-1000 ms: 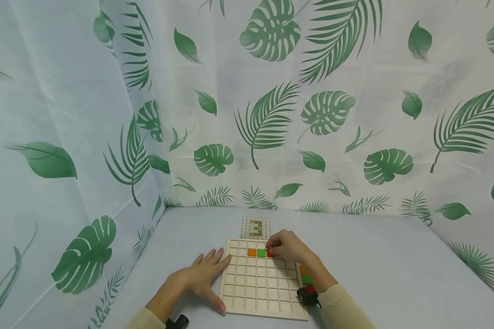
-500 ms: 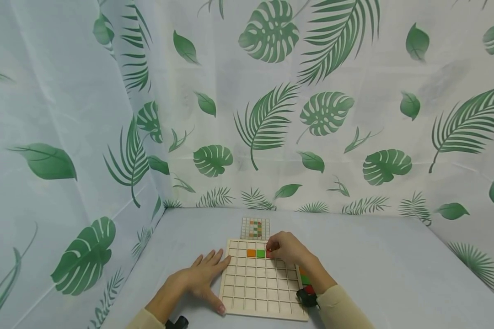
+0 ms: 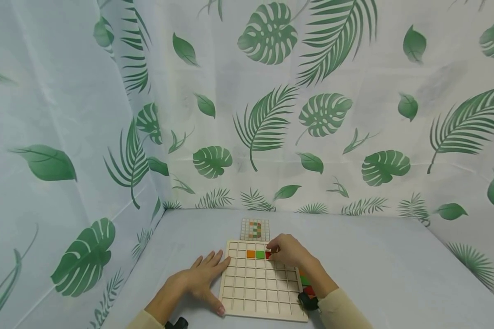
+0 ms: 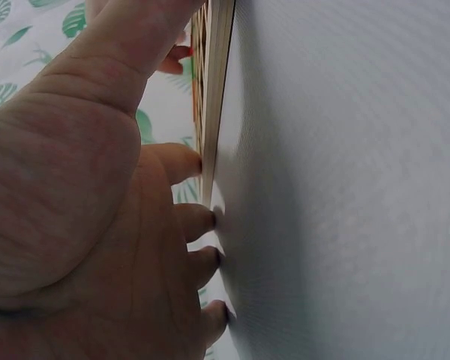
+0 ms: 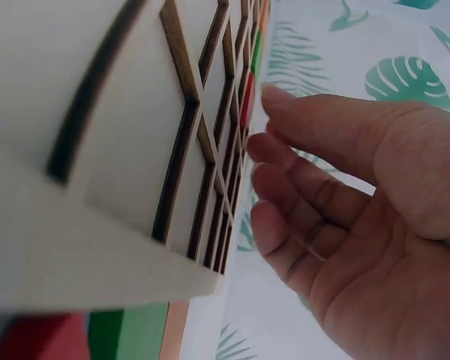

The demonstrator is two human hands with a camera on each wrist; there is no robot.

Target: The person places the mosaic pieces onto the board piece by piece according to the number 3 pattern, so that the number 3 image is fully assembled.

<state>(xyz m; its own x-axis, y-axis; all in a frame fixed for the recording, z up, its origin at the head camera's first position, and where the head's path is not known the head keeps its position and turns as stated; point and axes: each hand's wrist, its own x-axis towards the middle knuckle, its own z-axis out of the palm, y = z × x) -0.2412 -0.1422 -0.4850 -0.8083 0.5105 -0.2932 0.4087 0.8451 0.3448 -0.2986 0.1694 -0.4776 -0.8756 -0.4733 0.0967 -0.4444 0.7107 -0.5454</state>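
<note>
A square wooden grid board (image 3: 261,292) lies before me. Near its far side, an orange tile (image 3: 251,254), a green tile (image 3: 260,254) and a red tile (image 3: 267,255) sit side by side in their cells. My left hand (image 3: 201,276) is spread flat at the board's left edge, thumb and forefinger against the frame, the other fingertips on the table. My right hand (image 3: 292,251) hovers at the red tile, which it partly hides. In the right wrist view, the thumb (image 5: 277,97) is right by the red tile (image 5: 247,101), with the other fingers loosely bent and nothing between them.
Behind the board lies a small gridded card (image 3: 244,230) with a coloured pattern. Loose tiles, including a green one (image 3: 304,280) and a red one (image 3: 308,290), lie along the board's right edge, partly under the right forearm. A leaf-print curtain (image 3: 267,183) stands behind.
The right thumb and forefinger, earlier together on the red tile, have come apart slightly while the tile sits in its cell. The left hand stays put. The head view has tilted up a little.
</note>
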